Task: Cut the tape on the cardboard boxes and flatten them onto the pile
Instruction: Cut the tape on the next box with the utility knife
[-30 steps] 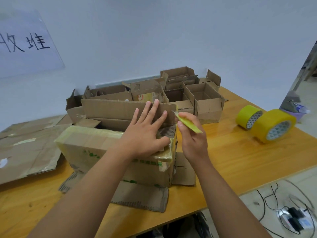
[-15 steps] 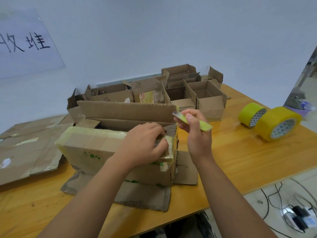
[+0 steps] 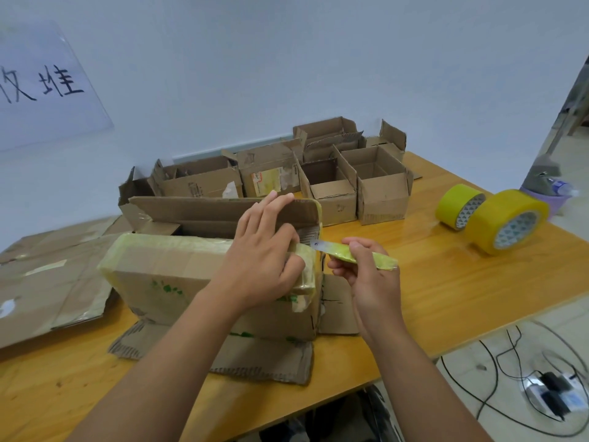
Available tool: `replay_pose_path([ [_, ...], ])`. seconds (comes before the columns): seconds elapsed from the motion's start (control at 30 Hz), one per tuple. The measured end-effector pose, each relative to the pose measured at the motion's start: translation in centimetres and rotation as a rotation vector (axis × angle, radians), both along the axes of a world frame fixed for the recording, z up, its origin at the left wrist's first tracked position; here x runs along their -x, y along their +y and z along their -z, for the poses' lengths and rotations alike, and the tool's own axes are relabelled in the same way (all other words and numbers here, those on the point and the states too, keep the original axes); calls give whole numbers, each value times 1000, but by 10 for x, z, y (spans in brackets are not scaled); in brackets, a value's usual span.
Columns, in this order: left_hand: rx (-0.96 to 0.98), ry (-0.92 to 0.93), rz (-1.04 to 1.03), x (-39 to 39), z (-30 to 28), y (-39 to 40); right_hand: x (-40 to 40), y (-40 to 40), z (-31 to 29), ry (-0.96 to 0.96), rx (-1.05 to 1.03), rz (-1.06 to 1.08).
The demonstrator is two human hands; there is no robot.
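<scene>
The taped box (image 3: 204,282) sits at the centre of the frame on the worktop (image 3: 446,298), its lower flaps splayed flat beneath it. The left hand (image 3: 261,263) lies on its top right corner with the thumb bent over the edge and the fingers reaching up to the raised flap (image 3: 223,212), most likely to steady the box for a cut. The right hand (image 3: 369,279) pinches a knife (image 3: 350,253) wrapped in yellow tape, fingers curled round the handle; the bare blade tip points at the taped corner and seems to be just beside it, though contact is hard to judge. Flattened cardboard (image 3: 47,282) lies at the left edge, presumably the pile. Open boxes (image 3: 318,173) stand behind, and two tape rolls (image 3: 490,215) sit at the right. The worktop is orange wood against a pale wall, with a handwritten sign (image 3: 41,87) at upper left and cables (image 3: 510,378) on the floor at lower right
</scene>
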State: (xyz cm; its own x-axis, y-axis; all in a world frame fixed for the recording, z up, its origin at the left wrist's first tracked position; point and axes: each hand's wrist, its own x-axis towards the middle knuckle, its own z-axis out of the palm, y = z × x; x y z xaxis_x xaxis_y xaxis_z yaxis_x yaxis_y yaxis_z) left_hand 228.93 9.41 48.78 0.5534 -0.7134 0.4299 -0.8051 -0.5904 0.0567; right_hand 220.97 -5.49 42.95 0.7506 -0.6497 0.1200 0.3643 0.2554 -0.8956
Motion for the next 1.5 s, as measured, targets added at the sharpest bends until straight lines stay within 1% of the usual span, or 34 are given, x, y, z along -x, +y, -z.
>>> replay_pose_path([
  [0.17,5,23,1,-1,0,-1,-1,-6,-1,45,21,-35],
  [0.3,27,5,1,1,0,-1,-2,-7,-1,37,79,-86],
  [0.47,46,-8,-3,3,0,-2,0,-9,-2,43,46,-70],
  [0.6,50,-19,-3,1,1,-1,-2,-8,-4,61,73,-98],
  [0.67,53,-18,-6,1,2,-1,1,-9,-5,51,93,-98],
  [0.8,53,-10,-6,1,2,-2,4,-12,-6,23,69,-85],
  [0.9,36,-12,-20,0,2,-2,4,-9,-5,28,107,-105],
  [1.03,34,-8,-19,0,3,-2,7,-10,-7,-3,85,-113],
  [1.17,29,-6,-31,-2,4,-2,2,-7,-7,12,129,-139],
  [1.3,26,-2,-31,-1,3,-3,1,-11,-6,36,65,-142],
  [1.4,31,-3,-37,-2,3,-2,-2,-11,-7,49,63,-157],
  [1.5,29,8,-33,-3,3,-3,10,-16,-7,6,25,-157],
])
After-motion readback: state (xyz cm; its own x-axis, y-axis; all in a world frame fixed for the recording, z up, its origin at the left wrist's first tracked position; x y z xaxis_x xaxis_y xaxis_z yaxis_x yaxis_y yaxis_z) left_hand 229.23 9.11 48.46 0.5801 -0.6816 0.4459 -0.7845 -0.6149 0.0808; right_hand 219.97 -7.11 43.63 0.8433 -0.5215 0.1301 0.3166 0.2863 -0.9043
